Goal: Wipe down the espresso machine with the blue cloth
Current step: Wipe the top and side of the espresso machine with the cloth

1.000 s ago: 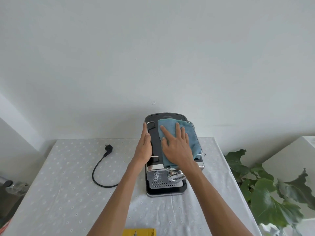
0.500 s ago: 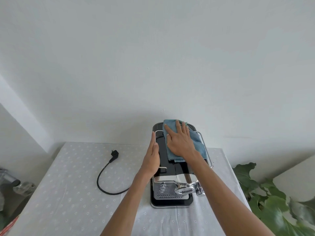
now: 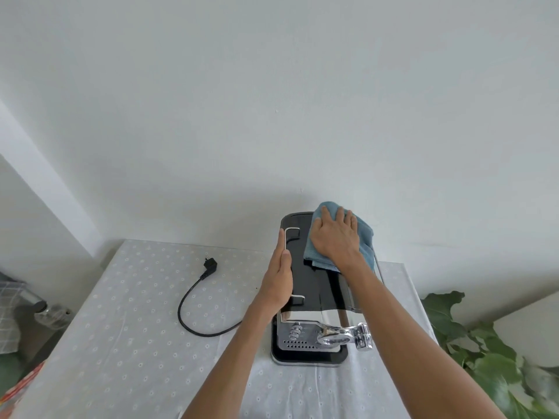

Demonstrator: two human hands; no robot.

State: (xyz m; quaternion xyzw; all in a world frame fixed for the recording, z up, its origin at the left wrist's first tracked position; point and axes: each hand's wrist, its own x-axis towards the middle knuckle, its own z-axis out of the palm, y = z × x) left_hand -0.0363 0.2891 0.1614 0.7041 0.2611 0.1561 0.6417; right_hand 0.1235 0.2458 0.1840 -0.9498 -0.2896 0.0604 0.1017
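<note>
Single head-worn wide-angle view, looking forward and down from above the near edge of the table [image 3: 127,343]. Faces a white wall [image 3: 272,101] filling the upper half. Close enough for both forearms to reach in from the bottom.

Compared with a second ago, the right hand [image 3: 334,237] and the blue cloth [image 3: 338,237] beneath it sit farther back on the top of the espresso machine [image 3: 314,285], at its rear right corner. More of the glossy black top now shows in front of the cloth. The cloth's far edge now overhangs the machine's back rim.
</note>
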